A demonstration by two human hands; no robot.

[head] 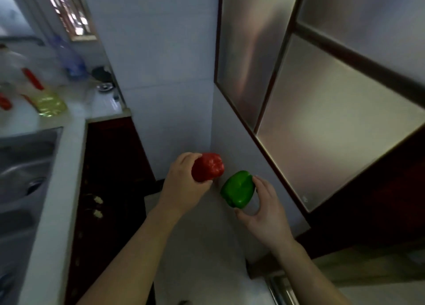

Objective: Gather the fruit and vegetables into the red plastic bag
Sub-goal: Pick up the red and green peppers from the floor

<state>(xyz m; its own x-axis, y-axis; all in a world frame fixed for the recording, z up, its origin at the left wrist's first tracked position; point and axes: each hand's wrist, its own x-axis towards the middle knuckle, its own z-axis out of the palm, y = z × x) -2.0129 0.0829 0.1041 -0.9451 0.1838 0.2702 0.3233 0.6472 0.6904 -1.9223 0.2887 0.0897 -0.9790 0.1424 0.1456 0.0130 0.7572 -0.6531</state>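
Note:
My left hand (181,187) grips a red bell pepper (208,167) and holds it up in front of the white wall corner. Just to its right, my right hand (264,209) curls its fingers and thumb round a green bell pepper (239,189). The two peppers are close together but apart. The red plastic bag is not in view.
A steel sink (25,164) is set in the white counter (69,166) at the left, above dark red cabinet fronts (108,166). At the far left stand an oil bottle (46,97) and a blue-tinted bottle (71,60). A frosted glass door (322,111) fills the right.

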